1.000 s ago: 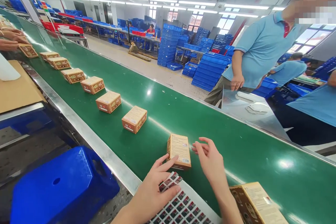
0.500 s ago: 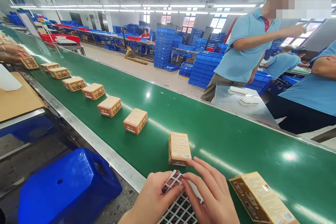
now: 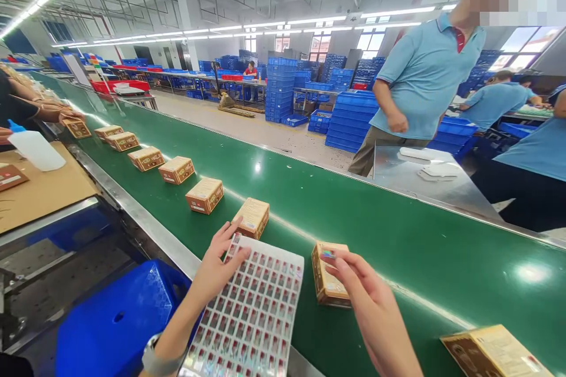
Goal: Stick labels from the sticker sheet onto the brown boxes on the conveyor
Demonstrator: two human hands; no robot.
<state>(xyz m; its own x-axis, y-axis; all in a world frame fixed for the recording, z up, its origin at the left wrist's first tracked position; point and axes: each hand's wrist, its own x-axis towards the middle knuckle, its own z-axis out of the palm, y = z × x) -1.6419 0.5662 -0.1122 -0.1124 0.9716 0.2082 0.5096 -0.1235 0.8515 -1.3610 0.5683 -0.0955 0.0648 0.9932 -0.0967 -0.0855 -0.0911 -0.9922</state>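
A sheet of small red-and-dark stickers (image 3: 260,306) lies tilted in my left hand (image 3: 214,268), thumb on top near its upper left corner. Pinched between the fingertips of my right hand (image 3: 375,300) is one small shiny sticker (image 3: 328,254). That hand is over a brown-and-cream box (image 3: 327,291) on the green conveyor belt (image 3: 389,218); whether the sticker touches the box I cannot tell. Just beyond the sheet's top edge stands another box (image 3: 252,218), close to my left fingertips. A further box (image 3: 499,350) sits at the lower right.
Several similar boxes (image 3: 206,194) line the belt toward the far left, where another person's hands (image 3: 66,115) touch one. A blue stool (image 3: 128,318) and a cardboard-topped table with a white bottle (image 3: 38,150) are at left. A person in a blue shirt (image 3: 431,76) stands across the belt.
Both hands were together at the bent sheet; now the sheet is spread out in my left hand, and my right hand has moved off it with a sticker. The standing person's raised arm has dropped.
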